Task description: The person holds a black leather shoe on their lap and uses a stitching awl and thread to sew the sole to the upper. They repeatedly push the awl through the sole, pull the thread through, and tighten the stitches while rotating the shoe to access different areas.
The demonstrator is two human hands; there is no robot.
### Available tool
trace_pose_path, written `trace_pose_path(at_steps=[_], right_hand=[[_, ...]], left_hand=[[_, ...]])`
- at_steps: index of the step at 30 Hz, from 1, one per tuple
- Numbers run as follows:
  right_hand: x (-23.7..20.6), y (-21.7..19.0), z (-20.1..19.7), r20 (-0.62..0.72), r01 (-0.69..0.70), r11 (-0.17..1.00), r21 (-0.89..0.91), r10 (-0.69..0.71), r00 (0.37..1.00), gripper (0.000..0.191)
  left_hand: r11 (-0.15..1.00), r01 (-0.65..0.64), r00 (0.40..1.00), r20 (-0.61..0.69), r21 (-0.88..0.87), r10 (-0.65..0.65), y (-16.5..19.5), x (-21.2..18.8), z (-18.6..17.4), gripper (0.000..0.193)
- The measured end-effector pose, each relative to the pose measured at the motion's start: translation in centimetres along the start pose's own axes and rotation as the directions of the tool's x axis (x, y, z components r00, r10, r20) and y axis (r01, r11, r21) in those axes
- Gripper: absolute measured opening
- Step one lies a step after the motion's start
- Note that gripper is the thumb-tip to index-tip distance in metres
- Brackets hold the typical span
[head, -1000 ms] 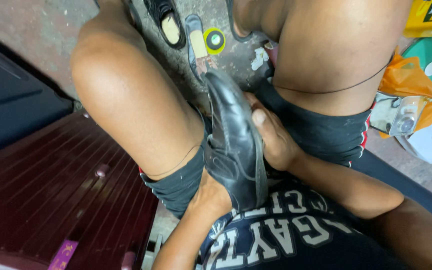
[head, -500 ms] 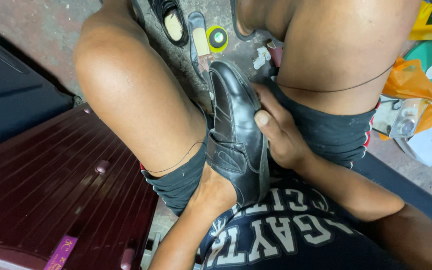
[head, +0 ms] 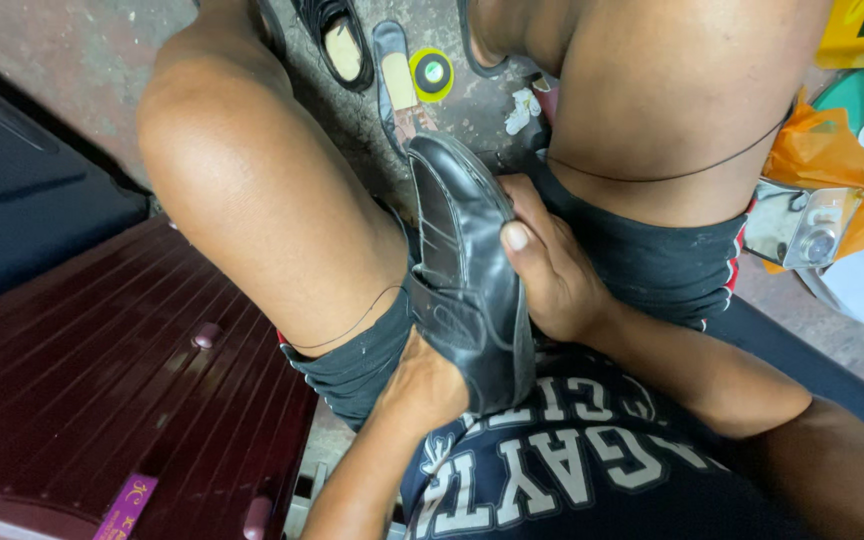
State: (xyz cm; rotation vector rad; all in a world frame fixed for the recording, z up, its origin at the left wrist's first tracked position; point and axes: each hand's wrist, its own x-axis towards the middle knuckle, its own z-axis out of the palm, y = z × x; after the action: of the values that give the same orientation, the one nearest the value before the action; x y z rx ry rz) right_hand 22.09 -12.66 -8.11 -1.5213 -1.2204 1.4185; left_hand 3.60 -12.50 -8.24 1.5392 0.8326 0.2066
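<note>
A black leather shoe (head: 472, 270) stands between my knees, toe pointing away from me, its upper turned to the left. My right hand (head: 547, 270) grips it along the right side, thumb pressed on the edge of the sole. My left hand (head: 430, 385) holds the heel end from below, with most of its fingers hidden behind the shoe. My bare thighs flank the shoe on both sides.
A dark red ribbed suitcase (head: 102, 400) lies at the lower left beside a dark case (head: 22, 200). On the concrete floor ahead are another black shoe (head: 337, 40), an insole (head: 394, 75) and a round yellow tin (head: 432, 72). An orange bag (head: 822, 160) and clutter sit right.
The shoe has tilted slightly, and my right hand has slid a little along its side; my left hand stays at the heel.
</note>
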Motion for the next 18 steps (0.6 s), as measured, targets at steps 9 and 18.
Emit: trace_pose_path(at_steps=[9, 18], right_hand=[[-0.3, 1.4, 0.5, -0.006, 0.0, 1.0, 0.002, 0.0, 1.0, 0.049], [0.6, 2.3, 0.6, -0.029, 0.026, 0.856, 0.516, -0.014, 0.999, 0.082]], left_hand=[[0.999, -0.024, 0.988, -0.151, 0.025, 0.028, 0.0, -0.6, 0.6, 0.031], [0.991, -0.111, 0.987, -0.111, 0.072, 0.119, 0.2, 0.1, 0.5, 0.024]])
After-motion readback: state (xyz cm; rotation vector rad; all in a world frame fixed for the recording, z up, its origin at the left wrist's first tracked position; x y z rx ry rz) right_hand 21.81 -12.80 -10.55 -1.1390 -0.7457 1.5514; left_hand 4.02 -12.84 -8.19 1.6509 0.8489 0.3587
